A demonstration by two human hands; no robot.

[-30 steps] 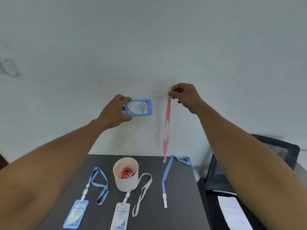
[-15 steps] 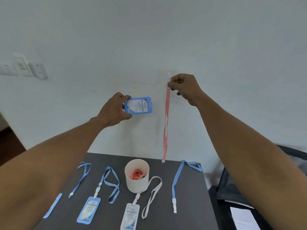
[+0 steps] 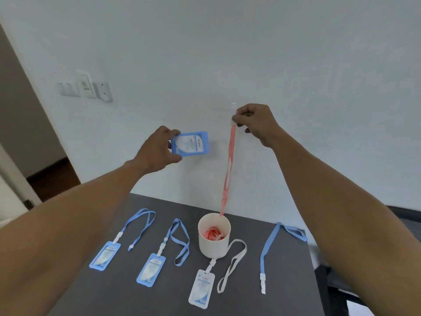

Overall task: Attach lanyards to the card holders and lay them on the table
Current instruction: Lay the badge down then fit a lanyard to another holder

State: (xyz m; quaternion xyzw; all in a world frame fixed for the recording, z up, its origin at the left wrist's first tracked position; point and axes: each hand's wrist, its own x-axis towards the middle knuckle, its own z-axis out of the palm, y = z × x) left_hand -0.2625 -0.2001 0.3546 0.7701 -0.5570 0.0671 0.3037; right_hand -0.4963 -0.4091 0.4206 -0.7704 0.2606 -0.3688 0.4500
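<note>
My left hand [image 3: 157,151] grips a blue card holder [image 3: 191,143] by its left end, held sideways high above the table. To its right, my right hand [image 3: 254,120] pinches the white clip end of a pink lanyard [image 3: 229,169], which hangs straight down with its lower end just over a white cup [image 3: 214,244]. More pink lanyards lie inside the cup. The holder and the lanyard clip are apart.
On the dark table [image 3: 284,281] lie two blue holders with blue lanyards [image 3: 104,254] [image 3: 151,269], a white holder with a white lanyard [image 3: 201,288], and a loose blue lanyard [image 3: 267,245]. A dark chair [image 3: 407,222] stands at the right. Wall switches [image 3: 85,87] are at the upper left.
The view has swung left and down, showing more of the table's left side and the wall switches. Both hands keep the same grips; the pink lanyard's lower end now hangs over the cup.
</note>
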